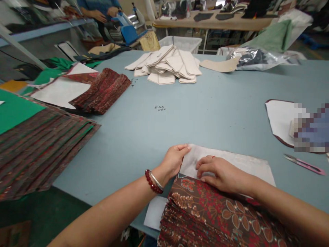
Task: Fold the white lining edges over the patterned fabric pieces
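My left hand (172, 164) pinches the upper left corner of a white fabric panel (241, 159), thumb and forefinger pressed together on it. Over the lower part of that panel lies my right hand (218, 172), fingers loosely curled and a little apart, resting where the white meets the print. Directly below is a thick stack of brown floral fabric pieces (218, 209), patterned with red flowers and outlined leaves. My right forearm covers part of this stack. A white sheet (155, 212) pokes out at the stack's left side.
Pink-handled thread snips (305, 164) lie at the right, near a white panel with dark edging (279, 118). Cream fabric pieces (169, 65) are heaped at the back. Folded red-brown fabric (102, 91) and layered panels (46, 151) occupy the left. A co-worker's hands (96, 15) show behind.
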The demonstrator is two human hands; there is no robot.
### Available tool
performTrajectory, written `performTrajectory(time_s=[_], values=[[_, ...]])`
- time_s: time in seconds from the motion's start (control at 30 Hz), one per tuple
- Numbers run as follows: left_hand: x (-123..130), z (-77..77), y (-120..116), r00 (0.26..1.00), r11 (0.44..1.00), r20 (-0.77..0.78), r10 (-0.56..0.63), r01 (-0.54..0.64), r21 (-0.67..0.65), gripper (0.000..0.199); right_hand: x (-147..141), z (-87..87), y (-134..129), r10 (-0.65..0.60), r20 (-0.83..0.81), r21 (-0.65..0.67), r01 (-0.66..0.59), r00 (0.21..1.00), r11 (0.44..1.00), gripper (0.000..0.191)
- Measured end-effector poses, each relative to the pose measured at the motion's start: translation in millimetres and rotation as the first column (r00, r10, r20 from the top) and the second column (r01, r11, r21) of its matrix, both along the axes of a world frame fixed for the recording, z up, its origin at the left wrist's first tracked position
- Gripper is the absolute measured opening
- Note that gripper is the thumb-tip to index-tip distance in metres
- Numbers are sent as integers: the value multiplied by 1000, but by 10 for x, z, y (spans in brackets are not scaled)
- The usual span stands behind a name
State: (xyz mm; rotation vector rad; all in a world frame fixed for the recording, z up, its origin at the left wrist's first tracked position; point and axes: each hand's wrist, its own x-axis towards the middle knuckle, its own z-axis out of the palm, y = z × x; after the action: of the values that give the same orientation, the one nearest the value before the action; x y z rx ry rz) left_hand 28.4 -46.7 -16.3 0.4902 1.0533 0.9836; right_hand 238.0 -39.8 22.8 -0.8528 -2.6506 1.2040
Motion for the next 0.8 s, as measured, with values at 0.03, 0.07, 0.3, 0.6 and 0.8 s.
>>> performTrajectory(time_s=[0.03,0.07,0.3,0.6,0.8], values=[[5,10,-6,1000,1000,30,-8,7,22,20,-18,7,47,-51,-13,3,51,999,999,10],[1,24,-15,998,999,60,-24,21,42,21,-53,14,106,-118,-36,39,119,992,992,6],[-55,59,-46,995,997,96,8,-15,72,22,-218,46,622,-155,-45,15,155,987,988,23],[-47,-17,-34,992,994,76,99,-103,42,26,1403,204,734,-282,561,62,301,778,952,29],[-176,3,200,942,957,-318,-110,186,222,33,936,-6,601,-323,446,68,328,835,942,28]])
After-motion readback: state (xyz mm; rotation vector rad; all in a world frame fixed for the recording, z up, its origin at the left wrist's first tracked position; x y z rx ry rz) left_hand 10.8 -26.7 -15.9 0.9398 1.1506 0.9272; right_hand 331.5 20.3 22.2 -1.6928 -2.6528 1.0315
